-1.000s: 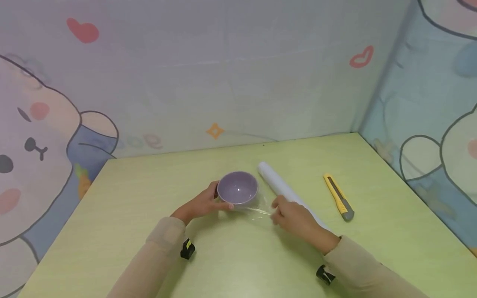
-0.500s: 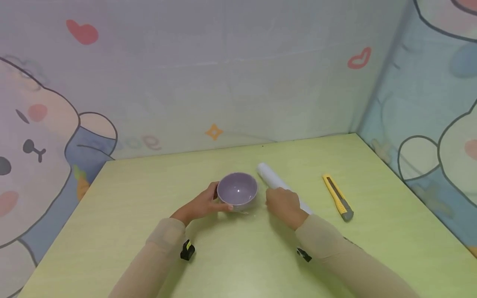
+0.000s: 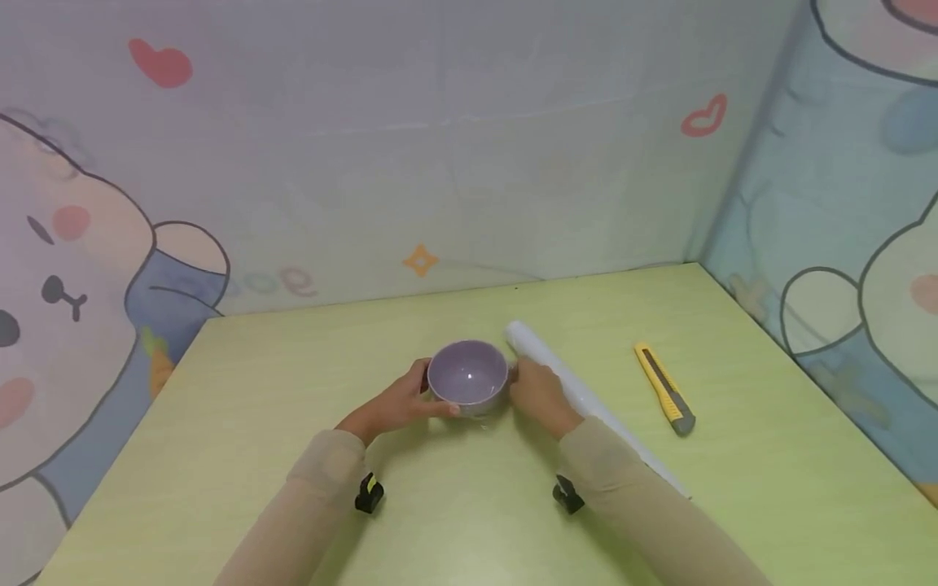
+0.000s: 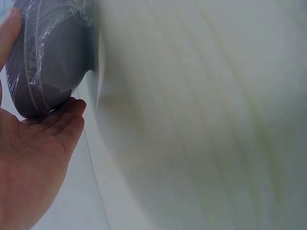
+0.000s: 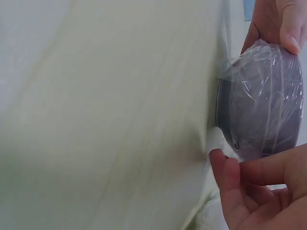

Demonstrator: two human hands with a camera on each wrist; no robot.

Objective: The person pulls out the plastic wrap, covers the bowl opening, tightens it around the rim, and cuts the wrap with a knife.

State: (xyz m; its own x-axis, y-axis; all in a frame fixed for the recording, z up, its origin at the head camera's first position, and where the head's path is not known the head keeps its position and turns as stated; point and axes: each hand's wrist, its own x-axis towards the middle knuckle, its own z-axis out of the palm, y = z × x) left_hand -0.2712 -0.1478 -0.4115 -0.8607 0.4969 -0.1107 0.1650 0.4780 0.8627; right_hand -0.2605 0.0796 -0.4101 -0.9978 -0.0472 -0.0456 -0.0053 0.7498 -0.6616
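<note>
A purple bowl [image 3: 467, 372] stands upright on the table, clear cling film [image 5: 261, 79] wrapped in wrinkles round its outer side. My left hand [image 3: 399, 400] grips the bowl from the left, thumb at the near rim and fingers round the far-left side. Seen from the left wrist, those fingers support the lower wall of the bowl. At the bowl's right side is my right hand [image 3: 541, 397], its fingers curled and thumb and fingertips pinching the film close against the wall. The film's end is hidden among these fingers.
A long white roll [image 3: 586, 400] lies diagonally just right of the bowl, partly behind my right hand and sleeve. Farther right lies a yellow and grey utility knife [image 3: 664, 389]. The pale green table [image 3: 322, 350] meets a printed cloth backdrop [image 3: 352, 187] at its rear edge.
My right hand has moved left and slightly away from me, bringing the stretched film in against the bowl's right side. My left hand and the bowl have stayed put.
</note>
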